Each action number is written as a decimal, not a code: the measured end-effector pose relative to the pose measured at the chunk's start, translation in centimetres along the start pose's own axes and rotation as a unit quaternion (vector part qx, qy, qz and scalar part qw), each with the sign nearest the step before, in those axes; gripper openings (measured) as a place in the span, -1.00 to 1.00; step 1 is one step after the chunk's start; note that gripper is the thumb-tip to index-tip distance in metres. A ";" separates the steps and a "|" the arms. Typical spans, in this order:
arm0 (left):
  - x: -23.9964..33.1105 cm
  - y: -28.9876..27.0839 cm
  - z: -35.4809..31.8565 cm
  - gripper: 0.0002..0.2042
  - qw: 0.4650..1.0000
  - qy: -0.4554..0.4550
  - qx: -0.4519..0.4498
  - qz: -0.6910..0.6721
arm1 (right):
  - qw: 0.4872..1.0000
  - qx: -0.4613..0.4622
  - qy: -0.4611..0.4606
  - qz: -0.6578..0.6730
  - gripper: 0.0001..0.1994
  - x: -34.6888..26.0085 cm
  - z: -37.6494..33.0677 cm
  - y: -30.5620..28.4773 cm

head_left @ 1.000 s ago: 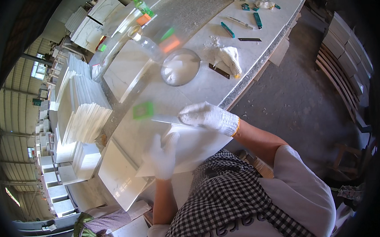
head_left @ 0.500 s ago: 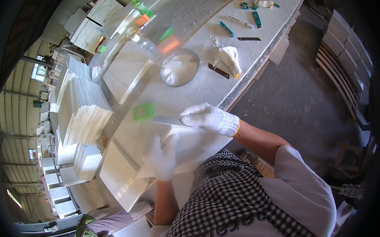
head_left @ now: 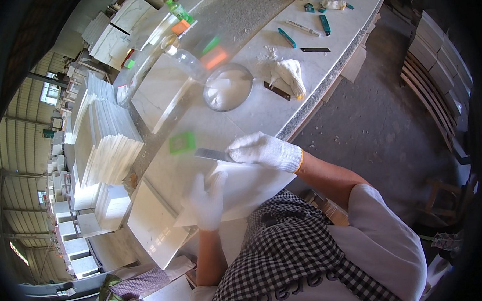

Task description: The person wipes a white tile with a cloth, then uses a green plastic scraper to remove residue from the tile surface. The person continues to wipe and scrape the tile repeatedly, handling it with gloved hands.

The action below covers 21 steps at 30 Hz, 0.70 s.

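White stone workbench [head_left: 312, 66], far-left green square pad [head_left: 182, 143] | your gloved right hand [head_left: 265, 150] clamps a flat metal blade [head_left: 211, 155] | left hand [head_left: 208, 201] presses flat, fingers spread, on the near white sheet [head_left: 253, 187].

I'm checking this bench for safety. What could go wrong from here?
The right hand holds a thin metal blade pointing toward the left hand, which presses the white slab; a slip might nick that glove. The slab overhangs the bench edge toward the person and could tip.
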<state>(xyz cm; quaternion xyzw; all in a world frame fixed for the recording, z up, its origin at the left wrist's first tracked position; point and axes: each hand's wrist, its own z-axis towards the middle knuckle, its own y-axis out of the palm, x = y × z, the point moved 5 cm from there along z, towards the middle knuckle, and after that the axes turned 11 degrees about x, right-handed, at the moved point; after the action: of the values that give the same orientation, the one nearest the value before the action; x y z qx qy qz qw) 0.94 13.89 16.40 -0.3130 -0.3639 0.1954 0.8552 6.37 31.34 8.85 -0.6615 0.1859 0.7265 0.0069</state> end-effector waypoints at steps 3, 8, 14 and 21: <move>-0.1 0.0 0.0 -0.54 1.000 -0.002 -0.005 0.013 | 0.999 -0.020 -0.038 -0.013 -0.66 -0.3 0.1 -0.1; 0.2 -0.2 -0.1 -0.54 1.000 -0.004 -0.007 0.003 | 0.991 -0.052 -0.093 -0.084 -0.62 -0.9 0.3 -0.3; 0.6 -0.2 -0.1 -0.57 1.000 -0.016 -0.015 -0.008 | 0.990 -0.061 -0.099 -0.082 -0.61 -1.3 0.3 -0.5; 1.1 -0.3 -0.1 -0.55 0.999 -0.030 -0.013 -0.028 | 0.984 -0.068 -0.134 -0.094 -0.61 -1.0 0.4 -0.6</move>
<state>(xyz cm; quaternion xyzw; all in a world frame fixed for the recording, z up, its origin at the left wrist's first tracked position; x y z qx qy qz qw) 1.74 14.27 17.06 -0.3076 -0.4003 0.1763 0.8450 6.24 32.25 9.67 -0.5720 0.0710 0.8153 0.0549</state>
